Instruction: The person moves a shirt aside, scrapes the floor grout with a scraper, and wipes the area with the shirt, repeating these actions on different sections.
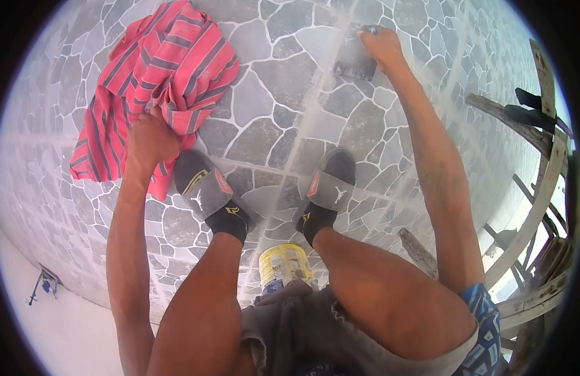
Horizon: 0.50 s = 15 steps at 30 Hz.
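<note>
My left hand (153,139) is closed on a bunched pink cloth with grey stripes (177,59), which spreads over the floor at the upper left. At the upper right, my right hand (383,49) grips the edge of a dark, flat, roughly rectangular pad (356,59). That pad lies against the floor over a pale joint line; its exact kind is not clear. Under both hands is a stone-patterned tile floor (258,100) in greys with white lines and a whitish, dusty film in places.
My feet in grey slide sandals (331,182) stand apart between the hands. Behind them, a yellow bucket (284,263) is between my legs. Weathered wooden pieces (541,182) are stacked along the right side. A small blue-handled object (42,282) is at the far left.
</note>
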Each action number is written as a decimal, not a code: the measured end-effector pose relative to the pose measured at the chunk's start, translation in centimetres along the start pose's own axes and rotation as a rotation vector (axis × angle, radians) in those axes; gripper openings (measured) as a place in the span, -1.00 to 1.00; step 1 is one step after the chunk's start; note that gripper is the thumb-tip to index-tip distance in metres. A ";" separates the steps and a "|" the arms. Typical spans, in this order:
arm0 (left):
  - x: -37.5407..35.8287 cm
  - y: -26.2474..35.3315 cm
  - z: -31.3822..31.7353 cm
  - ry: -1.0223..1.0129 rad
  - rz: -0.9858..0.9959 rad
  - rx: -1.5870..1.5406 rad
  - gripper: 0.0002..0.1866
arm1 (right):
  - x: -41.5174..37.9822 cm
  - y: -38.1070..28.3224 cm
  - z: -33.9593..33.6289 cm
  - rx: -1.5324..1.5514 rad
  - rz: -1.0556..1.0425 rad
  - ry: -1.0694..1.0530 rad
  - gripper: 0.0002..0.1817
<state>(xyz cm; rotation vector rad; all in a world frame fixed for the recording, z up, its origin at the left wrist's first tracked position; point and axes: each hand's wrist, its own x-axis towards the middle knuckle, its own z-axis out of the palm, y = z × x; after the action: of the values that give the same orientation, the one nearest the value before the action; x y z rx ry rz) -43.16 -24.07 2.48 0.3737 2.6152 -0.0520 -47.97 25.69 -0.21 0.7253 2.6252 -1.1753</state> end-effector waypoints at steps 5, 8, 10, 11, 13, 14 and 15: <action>0.2 0.2 0.0 0.002 -0.018 0.022 -0.53 | 1.9 0.3 -1.1 0.054 0.030 -0.054 -0.64; 0.1 -0.1 0.4 0.036 -0.005 0.020 -0.53 | 1.1 1.4 -0.3 0.174 0.050 -0.004 -0.66; -0.1 -0.3 0.7 0.041 0.005 0.019 -0.54 | -1.4 0.2 0.5 0.264 0.182 0.023 -0.69; 0.0 -0.3 0.8 0.043 0.010 0.019 -0.54 | -3.0 -0.7 0.7 0.252 0.222 0.030 -0.69; 0.1 -0.3 0.7 0.055 0.017 0.022 -0.54 | -6.1 -3.8 0.3 0.230 0.299 0.048 -0.71; 0.0 -0.1 0.6 0.061 0.020 0.027 -0.54 | -6.1 -3.0 0.5 0.264 0.276 0.058 -0.70; -0.1 -0.1 0.5 0.068 0.021 0.032 -0.55 | -6.4 -2.5 0.9 0.299 0.251 0.066 -0.70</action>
<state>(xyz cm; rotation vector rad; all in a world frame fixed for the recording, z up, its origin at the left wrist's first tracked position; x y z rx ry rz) -42.87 -24.27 2.12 0.4211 2.6801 -0.0753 -43.76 21.28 3.02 1.1274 2.3413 -1.5010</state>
